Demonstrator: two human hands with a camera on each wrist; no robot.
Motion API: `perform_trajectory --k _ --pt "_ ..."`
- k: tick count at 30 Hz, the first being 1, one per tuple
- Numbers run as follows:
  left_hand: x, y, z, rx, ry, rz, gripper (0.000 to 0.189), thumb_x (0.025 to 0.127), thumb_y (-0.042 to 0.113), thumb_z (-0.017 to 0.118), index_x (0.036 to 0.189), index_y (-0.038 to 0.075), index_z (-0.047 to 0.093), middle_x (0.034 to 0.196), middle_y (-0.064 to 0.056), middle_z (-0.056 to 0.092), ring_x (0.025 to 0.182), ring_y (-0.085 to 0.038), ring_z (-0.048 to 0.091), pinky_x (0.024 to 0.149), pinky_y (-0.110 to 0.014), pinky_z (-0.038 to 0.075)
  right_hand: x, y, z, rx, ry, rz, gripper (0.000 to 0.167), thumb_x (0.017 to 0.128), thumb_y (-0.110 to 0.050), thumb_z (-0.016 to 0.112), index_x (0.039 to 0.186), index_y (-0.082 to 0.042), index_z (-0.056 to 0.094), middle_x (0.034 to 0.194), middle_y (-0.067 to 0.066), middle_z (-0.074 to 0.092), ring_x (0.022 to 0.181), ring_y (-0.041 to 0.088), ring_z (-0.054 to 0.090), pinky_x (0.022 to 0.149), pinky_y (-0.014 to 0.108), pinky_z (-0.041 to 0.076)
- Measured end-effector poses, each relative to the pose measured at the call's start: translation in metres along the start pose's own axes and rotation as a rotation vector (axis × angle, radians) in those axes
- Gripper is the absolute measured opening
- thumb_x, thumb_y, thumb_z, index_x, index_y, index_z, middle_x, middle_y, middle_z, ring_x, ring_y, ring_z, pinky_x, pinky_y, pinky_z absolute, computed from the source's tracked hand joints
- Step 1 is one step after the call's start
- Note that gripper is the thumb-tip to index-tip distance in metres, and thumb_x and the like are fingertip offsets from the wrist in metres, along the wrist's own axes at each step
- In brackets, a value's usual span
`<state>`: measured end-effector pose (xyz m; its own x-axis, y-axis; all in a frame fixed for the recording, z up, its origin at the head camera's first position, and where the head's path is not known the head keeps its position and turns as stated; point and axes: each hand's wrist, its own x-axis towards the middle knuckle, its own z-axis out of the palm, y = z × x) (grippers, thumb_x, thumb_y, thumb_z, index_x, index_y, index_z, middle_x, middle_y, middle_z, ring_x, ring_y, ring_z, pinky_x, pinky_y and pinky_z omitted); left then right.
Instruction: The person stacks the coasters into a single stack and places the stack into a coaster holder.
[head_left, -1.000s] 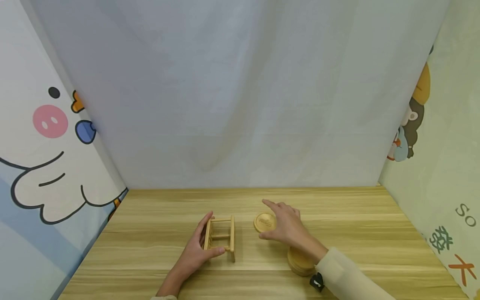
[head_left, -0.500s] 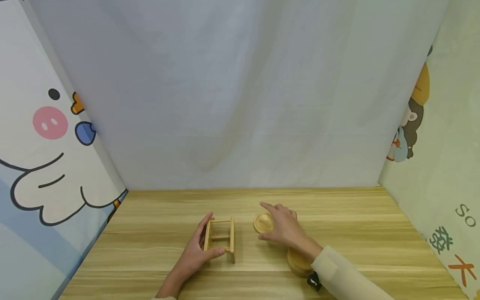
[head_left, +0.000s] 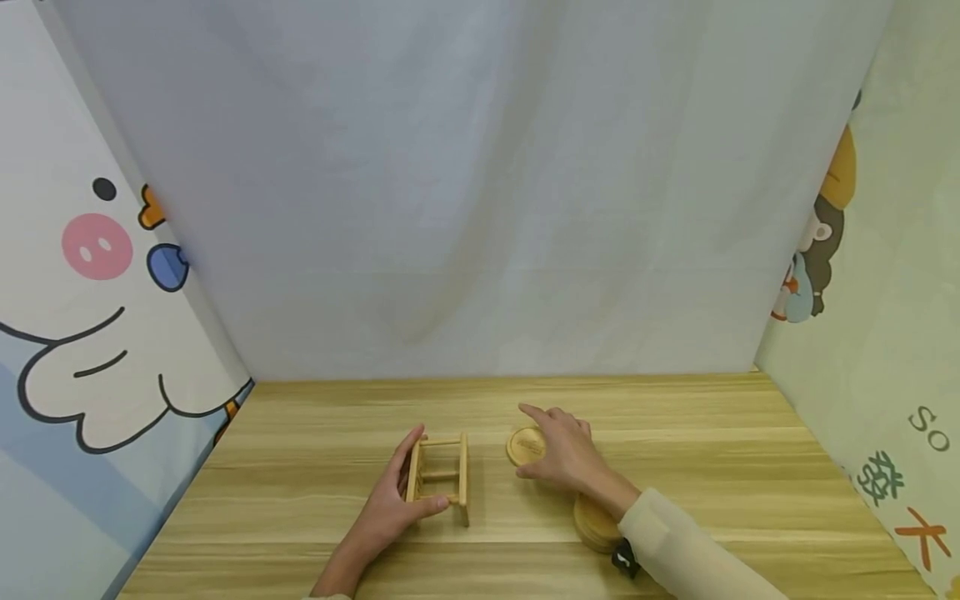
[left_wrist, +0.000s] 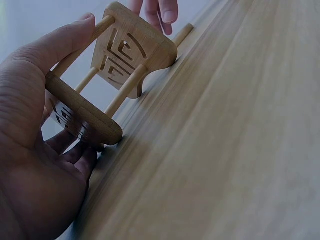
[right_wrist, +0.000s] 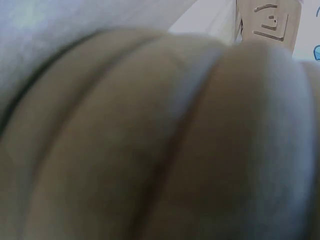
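Observation:
My left hand (head_left: 382,507) grips a small wooden coaster rack (head_left: 463,479) that stands on the table. In the left wrist view, its thumb lies along a top rod of the rack (left_wrist: 132,47), with the other fingers around the outside of the near cut-out panel. To the right a round wooden coaster (head_left: 525,446) with a printed mark lies flat. My right hand (head_left: 567,454) arches over its right part, index finger beyond the far edge and thumb near the front. Blurred fingers (right_wrist: 115,130) fill the right wrist view, hiding what is under them.
A stack of round wooden coasters (head_left: 594,527) stands under the right wrist, partly covered by it. A small black object (head_left: 624,558) sits by the right cuff. Behind the wood-grain table (head_left: 337,433) hangs a pale cloth (head_left: 480,208), with cartoon-printed sheets at both sides.
The right hand and sleeve have shifted slightly left, covering a little more of the coaster. The left hand and rack stay in place.

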<state>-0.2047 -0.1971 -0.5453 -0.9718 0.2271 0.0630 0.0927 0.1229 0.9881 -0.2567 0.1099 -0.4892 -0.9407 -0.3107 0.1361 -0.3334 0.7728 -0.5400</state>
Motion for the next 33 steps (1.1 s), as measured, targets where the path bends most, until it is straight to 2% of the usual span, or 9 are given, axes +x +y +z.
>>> perform_trajectory --k 7,12,19,25,33 --pt "0.0 -0.001 0.0 0.001 -0.005 -0.005 0.11 0.097 0.01 0.086 0.18 0.021 0.016 0.184 -0.021 0.011 0.169 -0.044 0.018 0.128 -0.059 0.031 0.001 0.004 0.0 -0.005 0.003 0.001 0.098 0.075 -0.022 0.105 0.16 -0.008 0.058 0.134 0.021 0.067 0.127 0.042 0.063 0.114 0.063 0.039" --pt "0.0 0.0 0.001 0.0 -0.011 -0.004 0.11 0.097 0.01 0.086 0.181 0.02 0.015 0.185 -0.021 0.01 0.169 -0.044 0.016 0.13 -0.06 0.027 0.002 0.008 0.001 -0.015 -0.001 0.004 0.097 0.076 -0.022 0.104 0.16 -0.008 0.058 0.133 0.022 0.067 0.126 0.042 0.063 0.112 0.063 0.04" --pt "0.0 0.0 0.001 0.002 -0.006 -0.003 0.109 0.097 0.009 0.086 0.18 0.019 0.015 0.184 -0.022 0.012 0.169 -0.044 0.018 0.128 -0.059 0.031 0.003 0.01 0.003 -0.02 -0.004 0.007 0.096 0.076 -0.021 0.104 0.16 -0.007 0.059 0.136 0.023 0.067 0.127 0.043 0.063 0.111 0.063 0.041" --pt "0.0 0.0 0.0 0.005 -0.001 -0.006 0.11 0.096 0.01 0.087 0.18 0.02 0.016 0.184 -0.02 0.012 0.17 -0.042 0.016 0.13 -0.056 0.026 0.004 0.011 0.005 -0.014 -0.009 0.002 0.097 0.075 -0.02 0.105 0.159 -0.006 0.058 0.141 0.025 0.067 0.131 0.046 0.063 0.114 0.064 0.041" --pt "0.0 0.001 0.001 0.013 0.0 -0.004 0.11 0.096 0.01 0.087 0.18 0.019 0.016 0.184 -0.021 0.014 0.169 -0.044 0.018 0.13 -0.06 0.025 0.005 0.013 0.005 0.011 -0.048 -0.039 0.096 0.078 -0.015 0.103 0.16 -0.003 0.057 0.155 0.023 0.063 0.143 0.047 0.059 0.119 0.069 0.04"
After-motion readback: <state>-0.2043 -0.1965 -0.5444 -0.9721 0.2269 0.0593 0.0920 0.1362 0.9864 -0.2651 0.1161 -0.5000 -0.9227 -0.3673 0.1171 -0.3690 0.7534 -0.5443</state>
